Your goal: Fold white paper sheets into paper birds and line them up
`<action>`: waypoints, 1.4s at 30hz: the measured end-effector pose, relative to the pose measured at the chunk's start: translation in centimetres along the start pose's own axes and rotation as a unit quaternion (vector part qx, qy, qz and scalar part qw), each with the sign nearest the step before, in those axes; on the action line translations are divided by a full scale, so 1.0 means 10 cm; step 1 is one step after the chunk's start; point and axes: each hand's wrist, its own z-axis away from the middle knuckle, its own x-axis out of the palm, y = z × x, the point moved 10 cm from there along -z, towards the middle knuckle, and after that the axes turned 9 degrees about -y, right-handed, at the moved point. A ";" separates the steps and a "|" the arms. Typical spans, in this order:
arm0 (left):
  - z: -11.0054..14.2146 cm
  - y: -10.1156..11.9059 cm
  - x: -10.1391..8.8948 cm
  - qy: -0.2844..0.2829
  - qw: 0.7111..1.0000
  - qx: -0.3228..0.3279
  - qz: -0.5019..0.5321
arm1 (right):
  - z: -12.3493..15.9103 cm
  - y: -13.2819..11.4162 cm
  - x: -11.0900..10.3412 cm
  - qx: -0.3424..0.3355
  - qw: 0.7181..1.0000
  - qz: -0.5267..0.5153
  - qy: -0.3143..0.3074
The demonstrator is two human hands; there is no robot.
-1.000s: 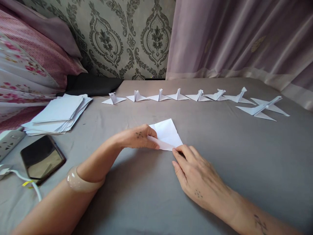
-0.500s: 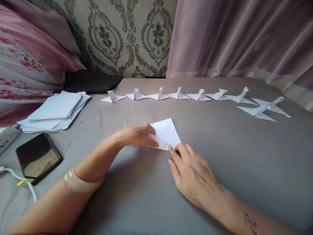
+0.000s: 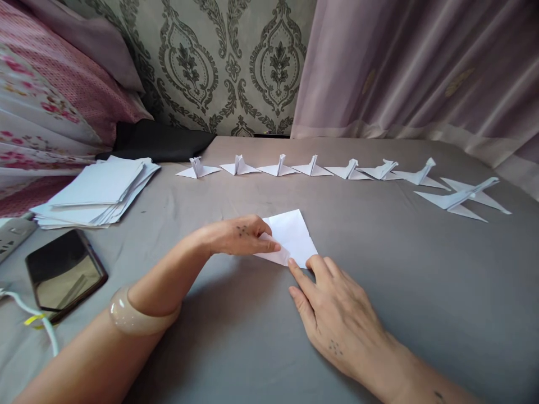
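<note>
A white sheet of paper (image 3: pixel 293 233), partly folded, lies in front of me with a flap along its lower left edge. My left hand (image 3: pixel 244 234) is closed on the sheet's left side, its thumb lying over the flap and the other fingers partly hidden. At the lower right corner, my right hand (image 3: pixel 332 303) rests with fingers apart. Its index fingertip touches the flap's lower end, and the thumb lies off the paper on the cloth.
Several folded paper birds (image 3: pixel 281 166) stand in a row at the back. To the left are a stack of white paper (image 3: pixel 96 185), a phone (image 3: pixel 66 275), a white cable (image 3: pixel 49 331) and a power strip (image 3: pixel 16 233). A grey cloth (image 3: pixel 236 348) covers the surface.
My left thumb has slid slightly right over the flap. The right hand stays at the paper's lower right corner, and the whole view has shifted a little.
</note>
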 end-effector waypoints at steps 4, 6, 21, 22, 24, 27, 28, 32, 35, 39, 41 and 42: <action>-0.01 0.00 0.02 0.002 1.000 -0.004 -0.001 | 0.00 0.01 0.00 -0.001 1.000 -0.005 -0.003; 0.00 0.02 0.02 0.004 1.000 -0.002 -0.001 | 0.00 0.01 0.00 -0.007 1.000 -0.014 -0.008; 0.01 0.09 0.09 -0.005 0.999 0.050 0.013 | 0.05 0.10 -0.05 0.004 0.999 -0.038 0.005; 0.03 0.15 0.09 0.002 0.997 0.075 0.011 | 0.05 0.16 -0.09 0.010 0.998 -0.052 0.017; 0.09 0.34 0.02 0.053 0.989 0.139 -0.009 | 0.06 0.31 -0.22 0.036 0.994 -0.074 0.074; 0.26 0.61 -0.16 0.219 0.944 0.224 -0.105 | 0.10 0.47 -0.43 0.056 0.981 -0.058 0.176; 0.31 0.67 -0.18 0.269 0.921 0.238 -0.149 | 0.10 0.48 -0.47 0.051 0.978 -0.049 0.195; 0.25 0.69 -0.02 0.303 0.877 0.251 -0.274 | 0.06 0.41 -0.39 0.002 0.986 -0.011 0.165; 0.13 0.52 0.12 0.240 0.897 0.223 -0.295 | 0.01 0.31 -0.21 -0.037 0.995 0.016 0.092; 0.24 0.31 0.13 0.238 0.920 0.183 -0.252 | -0.04 0.22 -0.12 -0.066 0.994 0.052 0.065; 0.34 0.27 0.13 0.253 0.924 0.170 -0.230 | -0.06 0.17 -0.10 -0.078 0.993 0.067 0.055; 0.38 0.26 0.13 0.262 0.926 0.162 -0.220 | -0.08 0.16 -0.09 -0.083 0.993 0.074 0.048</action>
